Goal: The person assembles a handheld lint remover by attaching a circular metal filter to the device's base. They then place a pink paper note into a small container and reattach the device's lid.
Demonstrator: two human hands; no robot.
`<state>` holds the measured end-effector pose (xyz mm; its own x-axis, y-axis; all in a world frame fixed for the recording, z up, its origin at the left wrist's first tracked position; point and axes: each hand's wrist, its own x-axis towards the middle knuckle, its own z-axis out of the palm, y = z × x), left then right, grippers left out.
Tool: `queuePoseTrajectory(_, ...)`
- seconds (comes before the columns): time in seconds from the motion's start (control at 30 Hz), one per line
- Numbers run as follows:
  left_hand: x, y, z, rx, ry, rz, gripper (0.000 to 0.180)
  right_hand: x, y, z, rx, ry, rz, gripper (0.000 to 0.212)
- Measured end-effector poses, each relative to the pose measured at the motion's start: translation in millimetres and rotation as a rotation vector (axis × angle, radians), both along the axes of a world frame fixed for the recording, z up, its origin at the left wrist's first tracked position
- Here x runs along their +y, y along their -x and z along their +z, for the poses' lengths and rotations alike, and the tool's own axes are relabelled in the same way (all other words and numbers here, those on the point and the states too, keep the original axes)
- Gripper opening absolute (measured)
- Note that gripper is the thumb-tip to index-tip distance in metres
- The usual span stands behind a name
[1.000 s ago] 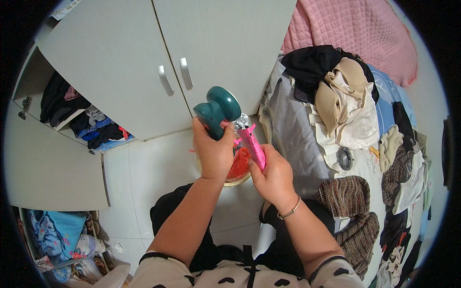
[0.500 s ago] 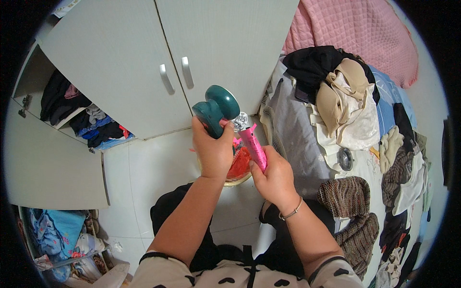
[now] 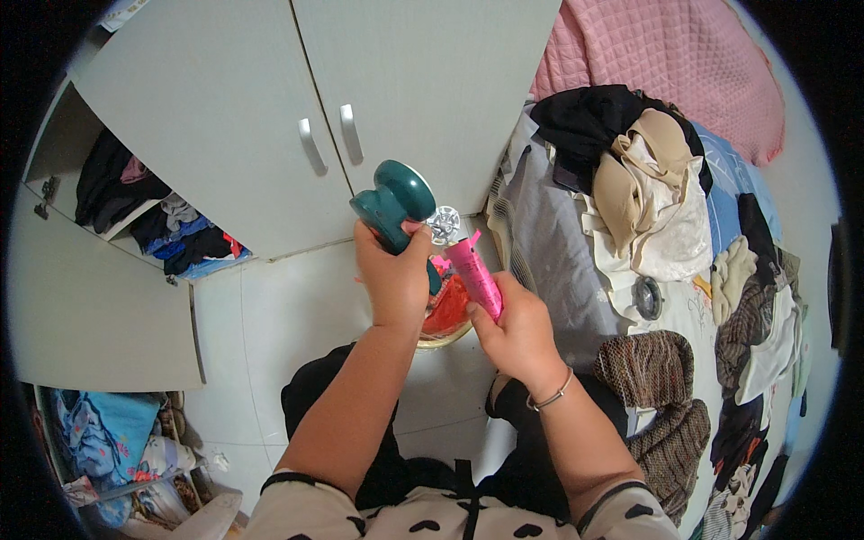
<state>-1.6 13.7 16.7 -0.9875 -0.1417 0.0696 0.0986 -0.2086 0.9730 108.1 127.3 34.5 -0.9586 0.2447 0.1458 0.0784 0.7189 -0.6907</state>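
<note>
We note: left hand (image 3: 393,279) clamped on a green device (image 3: 403,191); right hand (image 3: 519,333) closed around a pink tube (image 3: 474,277); silver disc (image 3: 444,224) between them.

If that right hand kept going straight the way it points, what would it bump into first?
Probably the round, silver, spoked piece beside the left hand: the bright pink, cylindrical tube in the right hand points roughly toward it, though depth is unclear.
</note>
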Motion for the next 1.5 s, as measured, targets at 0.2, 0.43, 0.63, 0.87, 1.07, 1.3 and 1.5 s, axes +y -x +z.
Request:
queuePoseTrajectory(0.2, 1.5, -1.1, -0.8, -0.048, -0.111, -0.026, 0.030, 1.3, 4.4, -0.2, 0.051, 0.061, -0.042, 0.023)
queuePoseTrajectory(0.43, 3.1, -3.0, -7.2, -0.012, 0.067, -0.029, 0.031, -0.2, 4.0, -5.6, 0.028, -0.030, -0.040, 0.023)
queuePoseTrajectory(0.63, 2.3, -0.7, -4.3, 0.014, 0.024, -0.007, 0.033, 2.0, 0.3, 1.3, 0.011, 0.041, -0.017, 0.023)
queuePoseTrajectory(0.87, 2.4, -1.4, -7.3, 0.011, 0.084, -0.021, 0.032, 2.9, 3.0, 0.5, 0.006, 0.068, -0.049, 0.023)
queuePoseTrajectory(1.07, 2.2, -3.9, -1.2, 0.017, 0.224, -0.015, 0.033, 3.0, 2.5, 3.1, 0.039, -0.085, -0.046, 0.024)
queuePoseTrajectory(1.3, 1.1, -3.2, 0.6, 0.064, 0.264, -0.012, 0.033, 9.1, 2.2, 7.8, 0.174, -0.271, -0.024, 0.030)
queuePoseTrajectory(1.5, -0.2, -1.9, 0.4, 0.082, 0.211, 0.000, 0.033, 7.4, 1.2, 2.9, 0.062, 0.053, -0.032, 0.027)
